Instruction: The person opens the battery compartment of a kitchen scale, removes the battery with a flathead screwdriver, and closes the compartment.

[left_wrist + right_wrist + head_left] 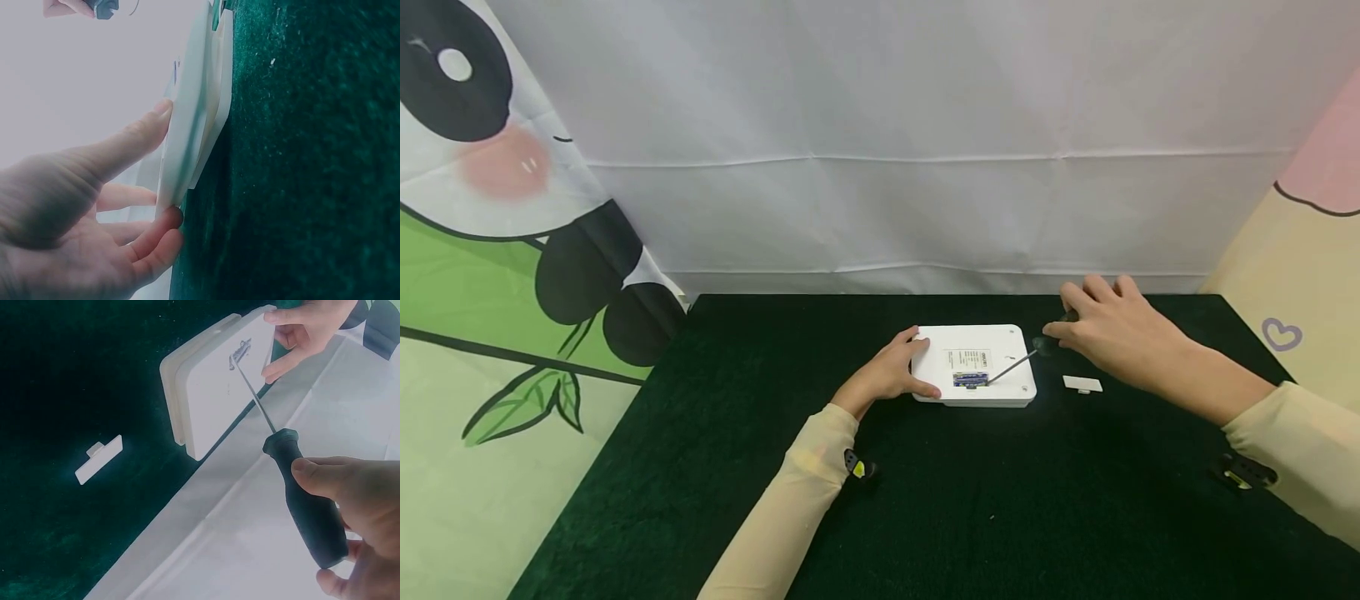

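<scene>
A white flat device (992, 339) lies on the dark green cloth, its printed label (967, 359) facing up. Blue batteries (968, 379) sit in its uncovered compartment. At the device's left end, my left hand (889, 371) grips the edge between thumb and fingers. My right hand (1116, 333) holds a screwdriver (312, 512) by its dark handle, to the right of the device. Its thin metal shaft (1011, 367) slants down left, and the tip is at the right end of the batteries. The palm side of the right hand is hidden in the head view.
A small white battery cover (1082, 383) with a tab lies on the cloth (1000, 517) right of the device. Behind the table hangs a white curtain (925, 217). Printed cartoon panels stand at left and right.
</scene>
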{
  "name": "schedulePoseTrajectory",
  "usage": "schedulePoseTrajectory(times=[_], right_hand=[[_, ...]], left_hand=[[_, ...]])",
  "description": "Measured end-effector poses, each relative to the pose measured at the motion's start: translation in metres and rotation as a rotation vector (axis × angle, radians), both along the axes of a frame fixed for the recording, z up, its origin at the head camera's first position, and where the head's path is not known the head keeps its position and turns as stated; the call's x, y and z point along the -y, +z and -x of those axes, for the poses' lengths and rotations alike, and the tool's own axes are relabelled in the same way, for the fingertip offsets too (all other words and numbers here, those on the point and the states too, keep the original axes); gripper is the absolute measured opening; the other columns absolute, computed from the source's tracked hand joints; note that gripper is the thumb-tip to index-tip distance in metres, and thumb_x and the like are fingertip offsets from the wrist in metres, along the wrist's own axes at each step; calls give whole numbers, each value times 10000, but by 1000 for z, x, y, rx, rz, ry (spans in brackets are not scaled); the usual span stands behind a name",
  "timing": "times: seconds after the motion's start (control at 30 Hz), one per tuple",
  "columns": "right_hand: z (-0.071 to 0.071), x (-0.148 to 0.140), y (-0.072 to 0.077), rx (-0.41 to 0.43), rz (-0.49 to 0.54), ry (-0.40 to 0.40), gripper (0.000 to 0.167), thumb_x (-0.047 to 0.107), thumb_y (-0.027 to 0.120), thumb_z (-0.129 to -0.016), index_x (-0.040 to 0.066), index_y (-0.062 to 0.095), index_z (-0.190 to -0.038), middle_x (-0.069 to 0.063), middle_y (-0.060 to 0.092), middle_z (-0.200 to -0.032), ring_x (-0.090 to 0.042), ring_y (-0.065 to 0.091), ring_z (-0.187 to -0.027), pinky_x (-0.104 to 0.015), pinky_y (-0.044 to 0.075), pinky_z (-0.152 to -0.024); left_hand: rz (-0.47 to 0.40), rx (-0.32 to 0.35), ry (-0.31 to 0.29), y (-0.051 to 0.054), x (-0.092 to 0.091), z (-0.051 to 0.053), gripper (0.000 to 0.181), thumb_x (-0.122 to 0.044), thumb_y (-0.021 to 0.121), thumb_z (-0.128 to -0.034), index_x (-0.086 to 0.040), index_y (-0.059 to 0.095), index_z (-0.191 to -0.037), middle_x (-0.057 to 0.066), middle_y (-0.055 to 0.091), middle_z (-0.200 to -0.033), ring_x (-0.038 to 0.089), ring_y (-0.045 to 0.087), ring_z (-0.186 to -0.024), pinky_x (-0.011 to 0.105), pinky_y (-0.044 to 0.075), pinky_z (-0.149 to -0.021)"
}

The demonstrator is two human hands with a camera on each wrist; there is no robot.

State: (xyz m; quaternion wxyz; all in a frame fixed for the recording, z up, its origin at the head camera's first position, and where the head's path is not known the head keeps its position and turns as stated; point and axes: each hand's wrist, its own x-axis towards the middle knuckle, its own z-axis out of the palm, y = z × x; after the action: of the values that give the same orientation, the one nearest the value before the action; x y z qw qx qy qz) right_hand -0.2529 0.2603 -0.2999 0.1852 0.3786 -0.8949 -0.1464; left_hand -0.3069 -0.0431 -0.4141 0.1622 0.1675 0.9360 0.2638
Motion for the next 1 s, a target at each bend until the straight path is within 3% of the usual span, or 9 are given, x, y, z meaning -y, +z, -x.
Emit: schedulePoseTrajectory(times=[0.5,1.0], right_hand=[[25,-14,1,24,26,29,303,172,831,-777,232,761,-1066,-89,522,-960,-283,472,-869,-432,392,-682],[32,-19,-4,39,46,35,305,182,834,-774,237,763,-1065,-88,523,-965,-282,472,-877,-434,393,-693]], left_hand=[[4,3,41,1,-9,14,906,-383,812,-793,-101,350,-1519,90,94,-1653,292,156,-1511,454,226,-1203],[-1,7,41,2,-9,14,910,-375,815,-791,-88,348,-1518,101,91,-1651,301,153,-1510,456,223,-1204]])
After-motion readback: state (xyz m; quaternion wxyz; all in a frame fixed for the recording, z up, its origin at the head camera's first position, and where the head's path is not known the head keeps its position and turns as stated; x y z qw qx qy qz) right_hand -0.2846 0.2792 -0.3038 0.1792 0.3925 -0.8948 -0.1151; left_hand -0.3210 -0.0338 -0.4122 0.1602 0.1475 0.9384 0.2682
